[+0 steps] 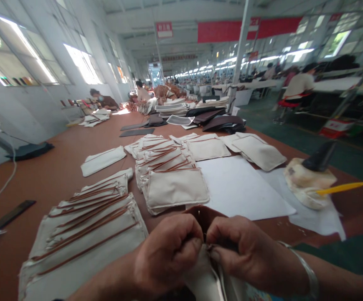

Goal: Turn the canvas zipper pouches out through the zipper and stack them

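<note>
The left hand (171, 246) and right hand (245, 248), fingertips close together, both pinch the upper edge of a cream fabric piece (202, 276) at the desk's (59, 146) near side. Overlapping brown-trimmed panels (102, 246) lie left; a white sheet (237, 188) lies beyond the right hand.

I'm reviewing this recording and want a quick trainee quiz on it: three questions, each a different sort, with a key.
1. Which thing is at the fingertips of the left hand and right hand?
a) yellow stick
b) pale cloth
c) dark bar
2. True or false: the white sheet lies on the brown table.
3. Which wrist wears the silvery bracelet?

Key: 1. b; 2. true; 3. the right wrist.
</note>
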A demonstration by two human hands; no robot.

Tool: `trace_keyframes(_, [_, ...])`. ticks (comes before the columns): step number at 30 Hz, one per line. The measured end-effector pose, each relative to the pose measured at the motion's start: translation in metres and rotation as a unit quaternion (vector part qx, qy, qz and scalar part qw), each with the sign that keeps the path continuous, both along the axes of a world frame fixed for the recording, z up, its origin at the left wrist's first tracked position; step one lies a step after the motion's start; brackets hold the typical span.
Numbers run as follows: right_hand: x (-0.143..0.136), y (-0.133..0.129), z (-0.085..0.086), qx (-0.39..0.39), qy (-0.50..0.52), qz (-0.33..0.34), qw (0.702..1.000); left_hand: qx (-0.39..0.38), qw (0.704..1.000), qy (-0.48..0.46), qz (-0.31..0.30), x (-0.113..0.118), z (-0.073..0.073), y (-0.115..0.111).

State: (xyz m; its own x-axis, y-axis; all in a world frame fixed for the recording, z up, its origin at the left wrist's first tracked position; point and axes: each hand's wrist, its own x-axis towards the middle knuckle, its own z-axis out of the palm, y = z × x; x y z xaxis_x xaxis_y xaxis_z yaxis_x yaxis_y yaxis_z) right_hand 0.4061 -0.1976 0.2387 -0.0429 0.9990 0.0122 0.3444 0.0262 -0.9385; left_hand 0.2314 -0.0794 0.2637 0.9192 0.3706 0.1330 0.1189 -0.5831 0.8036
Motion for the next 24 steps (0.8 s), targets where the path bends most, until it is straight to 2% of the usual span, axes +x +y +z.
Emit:
trace_keyframes(2, [0.000, 0.000, -0.001, -0.020, 0.010, -0.012, 1.000, -0.094, 0.995, 0.040, 0.008, 0.000, 0.001, 0.004])
trace_keyframes(4, [0.001, 0.000, 0.001, -0.021, 0.016, -0.016, 1.000, -0.139, 0.989, 0.050, 0.018, 0.000, 0.000, 0.005])
trace_keyframes(11, [-0.003, -0.003, 0.011, 0.078, -0.013, -0.022, 0.997, -0.144, 0.982, 0.118, 0.033, 0.003, -0.001, -0.011])
trace_keyframes(14, [-0.005, -0.005, 0.007, 0.118, -0.032, -0.025, 0.992, -0.174, 0.972, 0.148, 0.050, 0.006, -0.001, -0.014])
trace_keyframes(17, [-0.004, -0.006, 0.000, 0.137, -0.031, -0.018, 0.990, -0.201, 0.965, 0.163, 0.043, 0.008, -0.001, -0.013])
trace_keyframes(19, [-0.003, -0.006, -0.003, 0.160, -0.022, -0.005, 0.987, -0.215, 0.961, 0.169, 0.042, 0.007, -0.002, -0.013])
trace_keyframes(24, [0.005, -0.004, -0.003, 0.231, -0.047, 0.043, 0.971, -0.212, 0.960, 0.160, 0.085, 0.006, -0.005, -0.017])
